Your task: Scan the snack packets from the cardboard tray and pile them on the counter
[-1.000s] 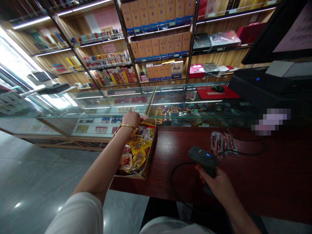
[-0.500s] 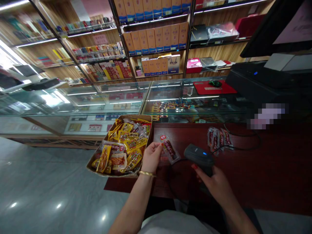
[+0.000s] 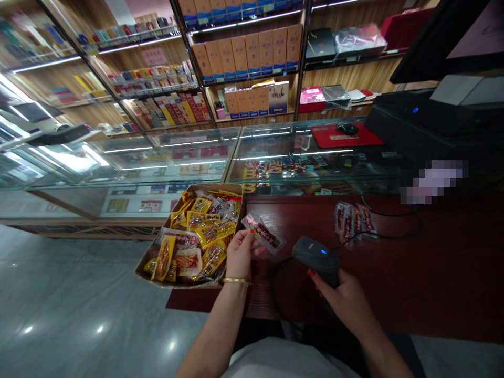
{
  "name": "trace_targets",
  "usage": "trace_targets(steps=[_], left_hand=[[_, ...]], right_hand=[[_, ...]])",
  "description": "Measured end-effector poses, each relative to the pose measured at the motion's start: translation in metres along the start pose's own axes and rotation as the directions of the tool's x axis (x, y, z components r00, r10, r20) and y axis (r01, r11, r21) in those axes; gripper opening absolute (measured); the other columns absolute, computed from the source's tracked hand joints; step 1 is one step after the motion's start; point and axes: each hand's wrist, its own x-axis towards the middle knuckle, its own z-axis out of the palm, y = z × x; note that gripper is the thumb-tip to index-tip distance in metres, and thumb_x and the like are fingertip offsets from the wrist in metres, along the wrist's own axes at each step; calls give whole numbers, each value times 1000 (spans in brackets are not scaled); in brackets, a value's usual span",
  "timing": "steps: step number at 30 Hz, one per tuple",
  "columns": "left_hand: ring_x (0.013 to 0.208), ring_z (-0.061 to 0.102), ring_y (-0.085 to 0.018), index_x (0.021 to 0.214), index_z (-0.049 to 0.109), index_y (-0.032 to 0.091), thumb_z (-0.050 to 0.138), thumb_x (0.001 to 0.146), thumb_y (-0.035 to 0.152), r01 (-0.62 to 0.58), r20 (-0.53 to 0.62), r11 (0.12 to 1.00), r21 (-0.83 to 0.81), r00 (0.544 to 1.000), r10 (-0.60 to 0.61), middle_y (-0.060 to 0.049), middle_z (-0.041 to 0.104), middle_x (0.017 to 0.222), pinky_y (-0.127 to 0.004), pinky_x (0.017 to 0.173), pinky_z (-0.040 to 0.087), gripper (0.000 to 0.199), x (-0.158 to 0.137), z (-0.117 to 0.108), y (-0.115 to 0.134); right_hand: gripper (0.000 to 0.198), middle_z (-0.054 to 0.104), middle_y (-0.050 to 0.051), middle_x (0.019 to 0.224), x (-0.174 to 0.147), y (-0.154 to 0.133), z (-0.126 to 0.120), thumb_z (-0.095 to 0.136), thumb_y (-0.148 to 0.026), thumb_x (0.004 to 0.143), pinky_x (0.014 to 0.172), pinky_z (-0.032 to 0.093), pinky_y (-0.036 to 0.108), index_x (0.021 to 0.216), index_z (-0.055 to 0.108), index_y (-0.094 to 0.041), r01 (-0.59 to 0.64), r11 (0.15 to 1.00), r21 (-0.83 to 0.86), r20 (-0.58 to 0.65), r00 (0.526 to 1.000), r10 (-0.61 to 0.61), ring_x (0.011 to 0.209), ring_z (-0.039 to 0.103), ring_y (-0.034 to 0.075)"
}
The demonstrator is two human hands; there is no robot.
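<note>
Pinched in my left hand is a clear snack packet with dark red contents, held just above the dark red table. My right hand grips a dark barcode scanner by its handle. A blue light glows on the scanner's top, and its head points left at the packet. Left of my left hand, a cardboard box holds many yellow and clear snack packets. Several similar snack packets lie in a group on the table, beyond the scanner to the right.
A black cable runs across the table at right. Behind stands a glass display counter, with a mouse on a red mat. A black machine and monitor occupy the right; stocked shelves line the back.
The packet in my left hand has turned from steeply slanted to flatter and moved slightly left. The scanner has shifted a little to the left. The view has also moved slightly.
</note>
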Motion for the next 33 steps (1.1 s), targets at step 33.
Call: trace_targets(steps=[33], left_hand=[[84,73,-15,89,65,19,86,71,30,-109,14,942,-319,993,119,-1,74,91,-41,98,59,30,-26,17,-57]], right_hand=[[57,73,6,64,7,11,19,76,-75,71,49,49,30,77,74,-17,-212,917,337,65,977,202,51,63,19]])
